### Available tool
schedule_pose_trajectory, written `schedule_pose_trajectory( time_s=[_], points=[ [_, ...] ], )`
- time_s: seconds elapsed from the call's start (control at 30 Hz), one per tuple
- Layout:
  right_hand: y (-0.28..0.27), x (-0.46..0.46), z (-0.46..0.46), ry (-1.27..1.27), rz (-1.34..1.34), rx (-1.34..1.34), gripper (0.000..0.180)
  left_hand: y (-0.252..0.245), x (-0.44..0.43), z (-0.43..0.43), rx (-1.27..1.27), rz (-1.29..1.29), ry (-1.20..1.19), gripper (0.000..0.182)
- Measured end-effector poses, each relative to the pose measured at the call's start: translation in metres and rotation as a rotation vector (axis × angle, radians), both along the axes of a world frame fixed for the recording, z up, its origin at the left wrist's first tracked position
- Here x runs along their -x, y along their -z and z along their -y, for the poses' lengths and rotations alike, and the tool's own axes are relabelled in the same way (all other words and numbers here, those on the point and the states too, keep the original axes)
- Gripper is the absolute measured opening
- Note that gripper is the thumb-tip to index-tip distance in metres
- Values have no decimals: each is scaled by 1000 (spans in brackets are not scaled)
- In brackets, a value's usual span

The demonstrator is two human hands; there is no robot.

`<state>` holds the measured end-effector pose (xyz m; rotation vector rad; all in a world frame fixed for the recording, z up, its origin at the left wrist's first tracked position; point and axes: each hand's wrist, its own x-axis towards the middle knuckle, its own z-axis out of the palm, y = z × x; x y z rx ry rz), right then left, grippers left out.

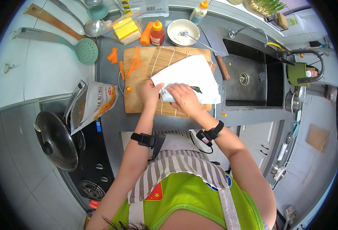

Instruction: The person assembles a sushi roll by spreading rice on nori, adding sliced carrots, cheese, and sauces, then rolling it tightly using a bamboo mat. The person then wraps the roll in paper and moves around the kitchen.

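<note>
A sheet of white paper [187, 69] lies on a bamboo rolling mat [160, 60], which rests on a wooden cutting board [134, 100]. The sheet's near part is folded into a roll [166, 96]. My right hand [186, 99] lies over this wrapped roll with its fingers curled around it. At the roll's left end, my left hand [150, 93] pinches the paper between thumb and fingers. A dark green piece, perhaps seaweed [196, 89], shows just right of my right fingers. What else the paper encloses is hidden.
Carrot strips [132, 67] lie on the board's left. A kitchen knife [223, 67] rests between board and sink [245, 96]. Behind stand a bowl [183, 28] with a spoon, a red sauce bottle [157, 34] and a carrot [146, 34]. An opened food pouch [95, 100] stands left.
</note>
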<state>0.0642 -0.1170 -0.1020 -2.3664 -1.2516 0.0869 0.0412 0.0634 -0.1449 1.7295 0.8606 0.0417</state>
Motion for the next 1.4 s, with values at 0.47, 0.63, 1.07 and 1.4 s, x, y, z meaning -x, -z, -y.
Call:
schedule_pose_trajectory(
  time_s=[0.47, 0.63, 1.07, 1.4],
  points=[
    [15, 0, -2, 6, 77, -69, 60, -22, 12, 46, -192, 229, 136, 20],
    [5, 3, 2, 75, 140, -45, 59, -19, 32, 37, -258, 425, 350, 35],
    [1, -67, 19, 456, -745, -128, 28, 5, 41, 40, -692, 663, 610, 51],
    [5, -99, -38, 257, -693, 344, 42, -8, 42, 48, -755, 571, 689, 62]
  ],
)
